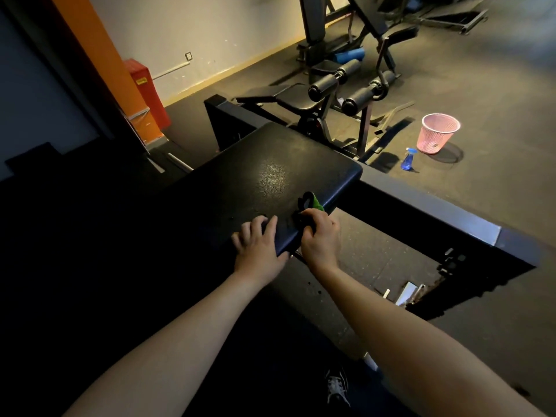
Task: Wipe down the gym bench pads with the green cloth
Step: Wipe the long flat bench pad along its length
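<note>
The bench pad (264, 176) is covered in black leather-like vinyl with a fine pebbled grain, and it has a soft sheen where light falls on it. The green cloth (317, 203) looks like soft, matt fabric. The frame beam (421, 206) is metal painted matt black, with one pale patch. The floor (496, 85) is dark, matt, speckled matting. The pink wastebasket (436, 133) is plastic mesh. The spray bottle (408, 160) is translucent blue plastic. The roller pads (331, 81) look smooth and faintly glossy.
</note>
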